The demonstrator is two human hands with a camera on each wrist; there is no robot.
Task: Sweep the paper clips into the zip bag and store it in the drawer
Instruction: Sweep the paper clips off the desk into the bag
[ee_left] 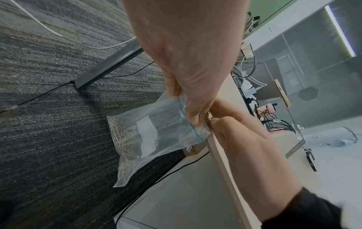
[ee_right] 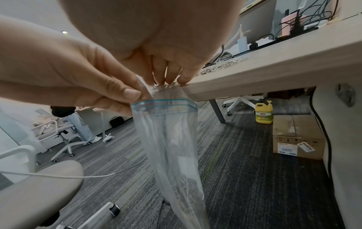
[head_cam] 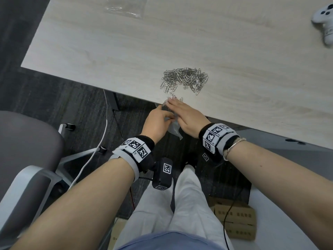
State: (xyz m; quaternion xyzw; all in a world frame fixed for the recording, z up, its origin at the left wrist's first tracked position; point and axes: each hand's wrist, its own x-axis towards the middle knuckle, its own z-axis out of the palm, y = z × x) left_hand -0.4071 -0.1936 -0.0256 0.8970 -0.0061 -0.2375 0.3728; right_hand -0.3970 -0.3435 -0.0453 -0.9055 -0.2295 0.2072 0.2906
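A heap of silver paper clips (head_cam: 185, 80) lies on the pale wooden table (head_cam: 126, 51), close to its near edge. My left hand (head_cam: 158, 121) is just below that edge and pinches the mouth of a clear zip bag (ee_left: 152, 136) with a blue seal, so the bag hangs down. Some clips (ee_left: 121, 139) lie in its bottom. My right hand (head_cam: 182, 112) rests flat on the table rim, and its fingertips (ee_right: 168, 79) touch a few clips right over the bag's mouth (ee_right: 164, 103). In the head view the hands hide most of the bag (head_cam: 175, 129).
A second clear plastic bag (head_cam: 126, 8) lies at the table's far side and a white game controller (head_cam: 324, 18) at the right. A grey chair (head_cam: 27, 141) stands at my left. On the floor are a white cable (head_cam: 100, 139) and cardboard boxes (head_cam: 236, 219). A white cabinet (head_cam: 288, 195) stands at the right.
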